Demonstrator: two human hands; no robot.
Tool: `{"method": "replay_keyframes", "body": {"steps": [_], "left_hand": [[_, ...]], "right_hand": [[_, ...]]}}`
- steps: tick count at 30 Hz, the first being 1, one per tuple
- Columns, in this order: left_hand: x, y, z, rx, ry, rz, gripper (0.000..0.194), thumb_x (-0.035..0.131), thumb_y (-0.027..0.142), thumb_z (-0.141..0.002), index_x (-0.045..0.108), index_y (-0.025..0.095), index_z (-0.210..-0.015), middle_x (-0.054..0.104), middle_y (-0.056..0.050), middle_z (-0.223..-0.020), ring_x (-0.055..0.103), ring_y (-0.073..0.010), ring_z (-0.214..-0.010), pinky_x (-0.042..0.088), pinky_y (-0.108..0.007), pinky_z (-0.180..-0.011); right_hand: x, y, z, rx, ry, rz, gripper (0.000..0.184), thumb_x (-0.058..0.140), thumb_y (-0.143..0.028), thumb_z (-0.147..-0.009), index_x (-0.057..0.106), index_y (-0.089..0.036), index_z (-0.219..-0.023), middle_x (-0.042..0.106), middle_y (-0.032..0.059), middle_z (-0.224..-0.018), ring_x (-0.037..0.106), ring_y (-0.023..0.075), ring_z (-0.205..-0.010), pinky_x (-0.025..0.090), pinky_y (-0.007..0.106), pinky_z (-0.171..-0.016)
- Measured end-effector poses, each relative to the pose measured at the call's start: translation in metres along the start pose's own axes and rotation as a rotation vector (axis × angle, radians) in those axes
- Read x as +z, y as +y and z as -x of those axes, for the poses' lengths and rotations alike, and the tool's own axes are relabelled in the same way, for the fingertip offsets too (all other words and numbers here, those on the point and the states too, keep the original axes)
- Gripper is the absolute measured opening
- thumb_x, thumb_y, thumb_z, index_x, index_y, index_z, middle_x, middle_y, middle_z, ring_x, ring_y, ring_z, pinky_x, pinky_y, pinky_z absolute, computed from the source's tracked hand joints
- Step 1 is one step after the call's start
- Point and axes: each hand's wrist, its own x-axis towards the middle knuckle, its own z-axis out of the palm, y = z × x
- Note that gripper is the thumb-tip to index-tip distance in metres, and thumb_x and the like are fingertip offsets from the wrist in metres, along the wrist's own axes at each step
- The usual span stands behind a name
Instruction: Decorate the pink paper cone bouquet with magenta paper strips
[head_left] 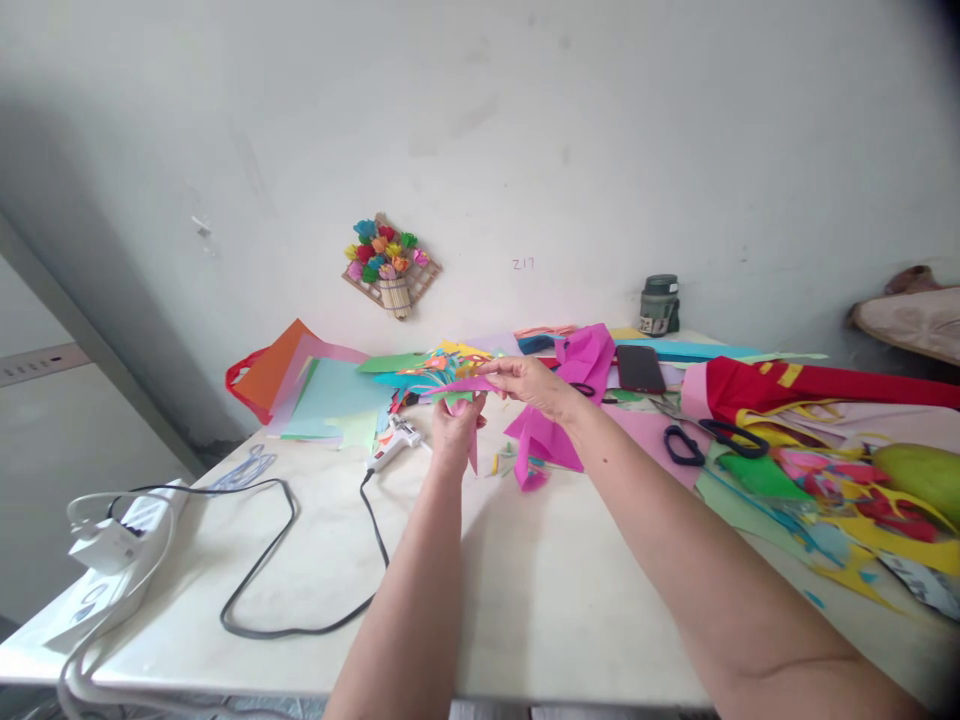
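Note:
Above the middle of the table my left hand (454, 432) is closed on pieces of folded pink and green paper (466, 385). My right hand (529, 385) pinches the pink paper from the other side, fingertips near its right edge. A pink pointed tip hangs below the left hand. Behind the hands lies a heap of colourful cut paper (420, 378). Crumpled magenta paper (551, 440) rests just right of and below my right hand. To the left of my left hand a white glue gun (396, 440) lies on the table.
Scissors with dark handles (716, 440), a phone (640, 369) and many paper scraps (855, 500) cover the right side. A dark green bottle (659, 305) stands near the wall. Coloured sheets (330, 395) lie back left. A black cord (292, 520) runs to a power strip (124, 550).

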Motion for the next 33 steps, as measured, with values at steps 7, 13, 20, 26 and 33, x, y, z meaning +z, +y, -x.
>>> {"method": "replay_keyframes", "body": {"steps": [7, 13, 20, 26, 33], "left_hand": [[-0.002, -0.004, -0.003, -0.012, -0.033, 0.044, 0.044, 0.073, 0.038, -0.055, 0.054, 0.016, -0.087, 0.060, 0.000, -0.067, 0.053, -0.0096, -0.045, 0.044, -0.025, -0.048], [-0.001, -0.002, -0.001, -0.040, -0.049, 0.017, 0.041, 0.075, 0.037, -0.053, 0.056, 0.015, -0.082, 0.056, 0.002, -0.060, 0.052, -0.0098, -0.045, 0.044, -0.025, -0.048], [-0.001, -0.002, 0.001, -0.023, -0.091, 0.042, 0.039, 0.076, 0.038, -0.055, 0.056, 0.015, -0.080, 0.056, 0.002, -0.061, 0.052, -0.0093, -0.047, 0.046, -0.025, -0.051], [-0.004, -0.007, 0.001, -0.012, -0.109, 0.057, 0.040, 0.075, 0.040, -0.057, 0.057, 0.015, -0.082, 0.055, 0.002, -0.059, 0.053, -0.0102, -0.049, 0.046, -0.026, -0.054], [-0.004, -0.006, 0.001, -0.042, -0.138, 0.070, 0.043, 0.075, 0.041, -0.056, 0.056, 0.014, -0.084, 0.055, 0.001, -0.058, 0.053, -0.0107, -0.048, 0.045, -0.026, -0.053]], "right_hand": [[0.005, 0.013, -0.007, -0.152, 0.124, 0.202, 0.018, 0.066, -0.031, -0.067, 0.072, -0.016, -0.074, 0.068, 0.0042, -0.076, 0.059, 0.0169, -0.072, 0.043, 0.028, -0.067], [0.009, 0.011, -0.004, -0.028, 0.162, 0.036, 0.033, 0.069, -0.045, -0.060, 0.061, -0.014, -0.057, 0.050, -0.0036, -0.050, 0.042, 0.0086, -0.050, 0.033, 0.024, -0.052], [0.014, 0.009, -0.005, 0.106, 0.243, -0.089, 0.039, 0.073, -0.049, -0.053, 0.054, -0.016, -0.055, 0.044, -0.0061, -0.047, 0.031, 0.0049, -0.044, 0.020, 0.022, -0.044], [0.018, 0.007, -0.002, 0.235, 0.225, -0.184, 0.039, 0.079, -0.043, -0.046, 0.056, -0.016, -0.061, 0.039, -0.0082, -0.044, 0.024, 0.0034, -0.040, 0.014, 0.022, -0.040], [0.022, 0.007, 0.000, 0.209, 0.279, -0.211, 0.040, 0.081, -0.041, -0.043, 0.057, -0.015, -0.060, 0.045, -0.0071, -0.046, 0.036, 0.0060, -0.044, 0.028, 0.023, -0.044]]}}
